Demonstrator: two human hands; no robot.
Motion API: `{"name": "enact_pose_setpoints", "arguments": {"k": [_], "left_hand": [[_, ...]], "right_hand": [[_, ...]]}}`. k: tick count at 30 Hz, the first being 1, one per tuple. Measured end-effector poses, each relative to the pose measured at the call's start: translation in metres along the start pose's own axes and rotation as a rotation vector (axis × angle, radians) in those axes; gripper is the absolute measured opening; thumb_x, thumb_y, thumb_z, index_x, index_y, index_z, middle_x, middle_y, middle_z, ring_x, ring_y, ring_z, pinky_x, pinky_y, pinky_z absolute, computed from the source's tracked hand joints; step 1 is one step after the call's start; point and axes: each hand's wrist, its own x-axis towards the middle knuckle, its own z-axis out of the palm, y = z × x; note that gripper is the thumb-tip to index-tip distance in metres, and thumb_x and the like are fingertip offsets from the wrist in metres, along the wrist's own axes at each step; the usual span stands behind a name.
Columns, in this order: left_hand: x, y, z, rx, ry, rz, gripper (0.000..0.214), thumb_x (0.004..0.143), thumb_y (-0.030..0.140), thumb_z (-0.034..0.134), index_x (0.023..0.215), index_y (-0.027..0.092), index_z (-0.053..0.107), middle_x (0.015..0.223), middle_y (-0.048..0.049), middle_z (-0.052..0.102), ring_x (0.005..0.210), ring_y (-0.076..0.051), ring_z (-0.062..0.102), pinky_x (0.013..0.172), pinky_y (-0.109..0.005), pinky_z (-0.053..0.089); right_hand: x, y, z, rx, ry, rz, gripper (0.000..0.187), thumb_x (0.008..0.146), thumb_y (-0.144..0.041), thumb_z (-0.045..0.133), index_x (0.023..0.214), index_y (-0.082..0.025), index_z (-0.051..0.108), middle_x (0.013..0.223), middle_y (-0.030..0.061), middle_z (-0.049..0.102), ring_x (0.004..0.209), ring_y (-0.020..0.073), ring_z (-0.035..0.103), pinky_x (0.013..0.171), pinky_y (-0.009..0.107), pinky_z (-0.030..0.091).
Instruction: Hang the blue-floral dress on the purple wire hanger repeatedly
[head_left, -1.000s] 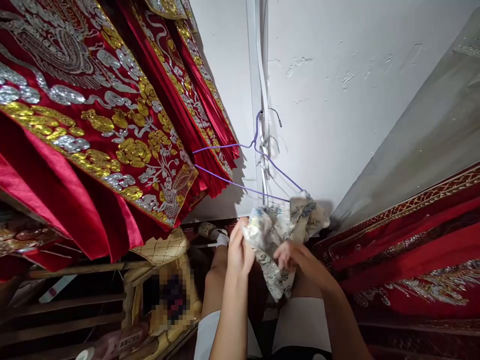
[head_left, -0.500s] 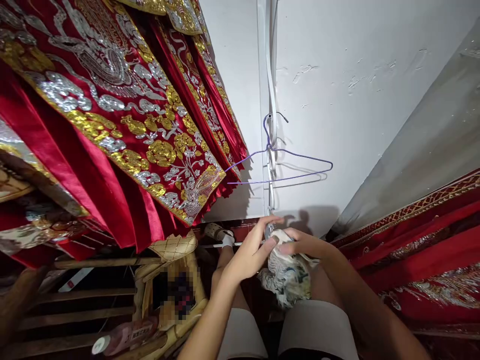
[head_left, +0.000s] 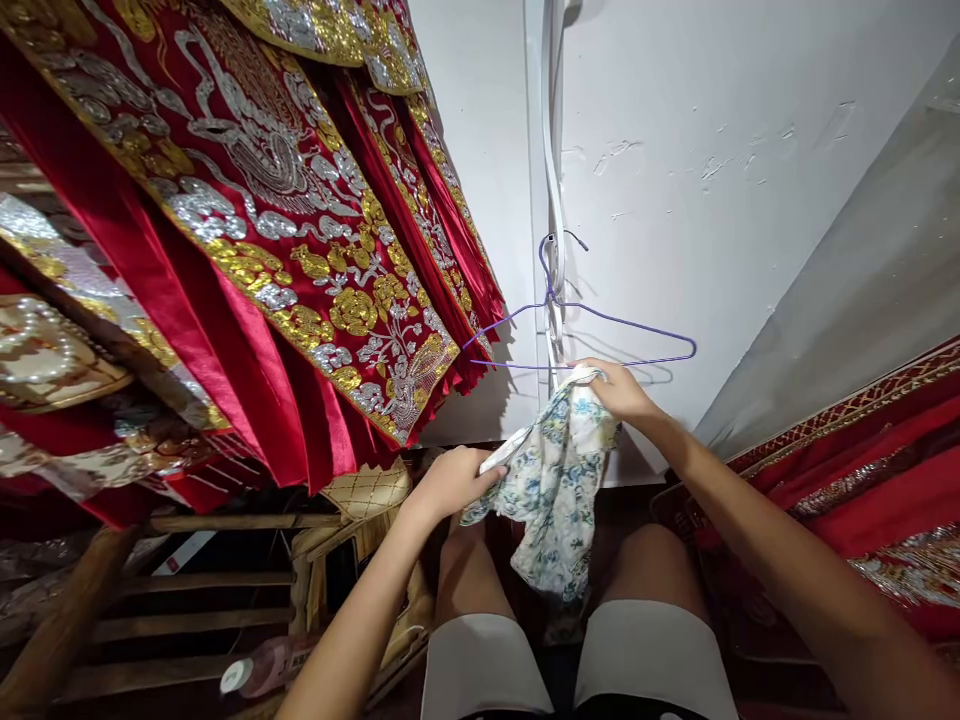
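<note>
I hold a white cloth with a blue and green flower print (head_left: 559, 480) stretched between both hands above my knees. My left hand (head_left: 450, 482) is closed on its lower left edge. My right hand (head_left: 619, 390) is closed on its top corner, raised close under the bottom wire of a purple wire hanger (head_left: 592, 330). The hanger hangs bare from a hook on the white wall (head_left: 712, 200). The rest of the cloth droops down between my legs.
Red garments with gold and silver embroidery (head_left: 262, 230) hang thickly at the left, close to the hanger. More red embroidered fabric (head_left: 862, 480) lies at the right under a clear plastic sheet (head_left: 847, 260). Wooden slats (head_left: 187, 580), a woven gold bag (head_left: 360, 500) and a pink bottle (head_left: 262, 668) sit at lower left.
The cloth came off the hanger and was bunched in my lap. Now it is spread between my hands, and my right hand has lifted its corner up to the hanger.
</note>
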Motion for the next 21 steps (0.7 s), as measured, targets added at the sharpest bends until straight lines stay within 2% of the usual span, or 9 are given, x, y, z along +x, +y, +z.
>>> {"name": "enact_pose_setpoints", "arguments": {"k": [3,5,9,11,13,15,17,19,21], "left_hand": [[0.003,-0.017,0.001,0.065,0.129,-0.042,0.021,0.085,0.027,0.058,0.066,0.023,0.062,0.067,-0.0065,0.068,0.066,-0.023,0.062,0.071,-0.030,0.045],[0.006,-0.021,0.000,0.034,0.258,0.036,0.018,0.085,0.028,0.058,0.069,0.023,0.061,0.087,-0.0112,0.074,0.087,-0.028,0.069,0.085,-0.037,0.050],[0.022,-0.007,-0.009,-0.091,0.490,0.193,0.023,0.095,0.033,0.048,0.079,0.021,0.058,0.139,-0.0171,0.062,0.133,-0.032,0.054,0.111,-0.049,0.041],[0.035,0.005,-0.018,-0.198,0.564,0.231,0.020,0.097,0.032,0.046,0.087,0.020,0.059,0.146,-0.0163,0.057,0.138,-0.030,0.050,0.113,-0.048,0.038],[0.050,0.014,-0.029,-0.383,0.577,0.270,0.015,0.093,0.030,0.052,0.101,0.020,0.061,0.131,-0.0141,0.067,0.124,-0.028,0.061,0.102,-0.043,0.047],[0.063,0.018,-0.042,-0.566,0.526,0.293,0.029,0.087,0.030,0.062,0.114,0.020,0.062,0.105,-0.0079,0.074,0.095,-0.022,0.069,0.082,-0.034,0.052],[0.071,0.016,-0.053,-0.681,0.462,0.283,0.038,0.079,0.031,0.072,0.115,0.019,0.069,0.088,-0.0032,0.073,0.076,-0.018,0.066,0.068,-0.028,0.049],[0.074,0.013,-0.061,-0.773,0.404,0.240,0.037,0.073,0.032,0.080,0.106,0.017,0.076,0.084,-0.0027,0.074,0.070,-0.016,0.064,0.064,-0.026,0.047],[0.074,0.011,-0.065,-0.883,0.365,0.181,0.036,0.068,0.033,0.084,0.100,0.017,0.080,0.083,-0.0033,0.076,0.067,-0.015,0.065,0.062,-0.025,0.047]], "right_hand": [[-0.006,0.011,-0.015,-0.088,0.047,-0.007,0.026,0.073,-0.021,0.049,0.084,-0.018,0.073,0.080,0.0046,0.071,0.083,0.0244,0.062,0.073,0.031,0.044],[-0.013,0.009,-0.028,-0.112,0.071,-0.009,0.018,0.071,-0.024,0.049,0.073,-0.019,0.066,0.067,0.0007,0.060,0.069,0.0195,0.053,0.062,0.028,0.037],[-0.024,-0.006,-0.045,-0.089,0.110,0.007,0.017,0.070,-0.032,0.051,0.058,-0.020,0.050,0.057,-0.0026,0.040,0.060,0.0144,0.038,0.056,0.028,0.027],[-0.028,-0.015,-0.045,-0.033,0.052,0.040,0.020,0.070,-0.033,0.053,0.056,-0.020,0.047,0.057,-0.0028,0.039,0.060,0.0139,0.038,0.056,0.027,0.027],[-0.034,-0.023,-0.042,0.029,-0.056,0.062,0.016,0.071,-0.031,0.053,0.059,-0.020,0.051,0.060,-0.0019,0.045,0.061,0.0143,0.042,0.056,0.027,0.030],[-0.040,-0.026,-0.040,0.054,-0.095,0.051,0.015,0.070,-0.025,0.053,0.076,-0.019,0.065,0.070,0.0001,0.057,0.066,0.0163,0.050,0.058,0.026,0.037],[-0.043,-0.023,-0.043,0.044,0.026,0.040,0.052,0.066,-0.021,0.056,0.117,-0.021,0.069,0.080,0.0018,0.065,0.071,0.0194,0.058,0.062,0.027,0.043],[-0.038,-0.013,-0.054,0.026,0.240,0.048,0.091,0.062,-0.019,0.060,0.152,-0.020,0.043,0.082,0.0021,0.068,0.072,0.0215,0.062,0.063,0.029,0.047],[-0.027,-0.001,-0.072,-0.017,0.386,0.067,0.108,0.060,-0.021,0.066,0.161,-0.015,0.026,0.079,0.0016,0.067,0.069,0.0214,0.061,0.062,0.030,0.049]]}}
